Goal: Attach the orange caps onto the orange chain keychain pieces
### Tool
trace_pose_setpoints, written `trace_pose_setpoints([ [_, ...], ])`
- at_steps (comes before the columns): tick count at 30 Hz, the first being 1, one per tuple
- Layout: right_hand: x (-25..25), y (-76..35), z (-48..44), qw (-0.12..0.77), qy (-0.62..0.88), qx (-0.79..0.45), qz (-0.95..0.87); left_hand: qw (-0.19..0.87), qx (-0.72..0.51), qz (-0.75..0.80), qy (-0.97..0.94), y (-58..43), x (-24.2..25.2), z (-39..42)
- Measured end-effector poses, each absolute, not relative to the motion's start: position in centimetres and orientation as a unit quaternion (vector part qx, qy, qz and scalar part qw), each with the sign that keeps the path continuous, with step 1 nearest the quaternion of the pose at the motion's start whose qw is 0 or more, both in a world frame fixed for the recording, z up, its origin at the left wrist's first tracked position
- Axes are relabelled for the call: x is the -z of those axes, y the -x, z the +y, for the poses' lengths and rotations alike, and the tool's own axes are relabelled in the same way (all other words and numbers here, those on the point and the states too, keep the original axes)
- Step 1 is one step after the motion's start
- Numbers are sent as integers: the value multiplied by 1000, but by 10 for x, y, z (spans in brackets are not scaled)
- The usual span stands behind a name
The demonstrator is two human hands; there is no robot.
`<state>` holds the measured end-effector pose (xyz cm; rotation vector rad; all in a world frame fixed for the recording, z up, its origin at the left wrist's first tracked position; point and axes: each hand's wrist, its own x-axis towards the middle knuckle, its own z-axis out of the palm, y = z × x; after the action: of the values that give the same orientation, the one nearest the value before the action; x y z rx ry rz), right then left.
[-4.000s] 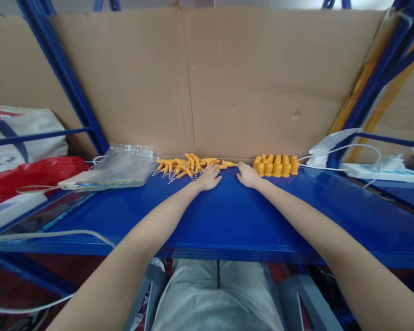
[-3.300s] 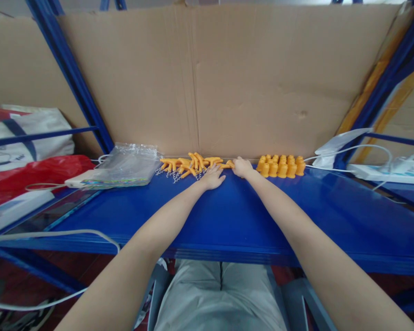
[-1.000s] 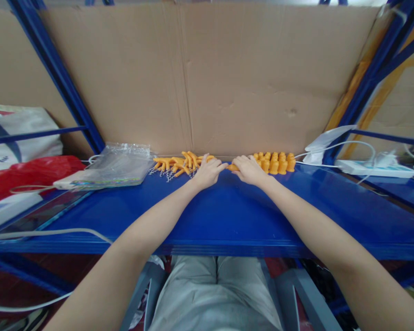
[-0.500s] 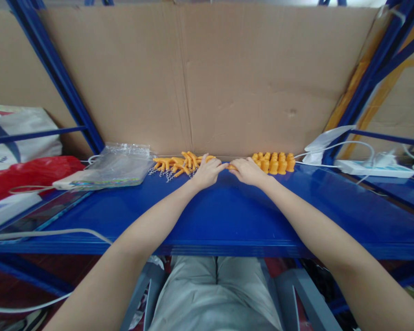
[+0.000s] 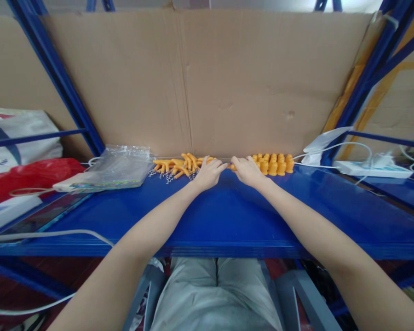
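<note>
My left hand and my right hand meet fingertip to fingertip at the back of the blue shelf. Between the fingertips sits a small orange piece, mostly hidden; both hands seem to pinch it. Just left of my left hand lies a pile of orange claw-shaped pieces with small metal chains. Right of my right hand stands a cluster of several orange cap-shaped pieces, upright in rows.
A cardboard sheet backs the shelf. Clear plastic bags lie at the left, with a red bag beyond them. A white power strip and cables are at the right. Blue rack posts flank the shelf.
My right hand reached to the edge of the claw pile, then both hands closed together over a small orange piece. In the last second they have barely moved.
</note>
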<state>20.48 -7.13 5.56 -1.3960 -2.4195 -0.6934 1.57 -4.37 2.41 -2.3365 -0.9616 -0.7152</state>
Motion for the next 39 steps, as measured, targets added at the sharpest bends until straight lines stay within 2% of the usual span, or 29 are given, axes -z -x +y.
trace_pose_setpoints([
  [9, -55, -210, -70, 121, 454, 196, -861, 256, 255, -351, 864, -10, -24, -41],
  [14, -57, -209, -72, 99, 466, 220, -851, 263, 242, -351, 865, -11, -25, -40],
  [20, -61, -210, -75, 119, 466, 254, -839, 271, 242, -351, 863, -14, -26, -43],
  [31, -64, -209, -78, 123, 475, 175, -854, 270, 248, -347, 863, -12, -25, -42],
  [39, -64, -207, -79, 103, 482, 193, -848, 269, 241, -352, 864, -11, -25, -41],
])
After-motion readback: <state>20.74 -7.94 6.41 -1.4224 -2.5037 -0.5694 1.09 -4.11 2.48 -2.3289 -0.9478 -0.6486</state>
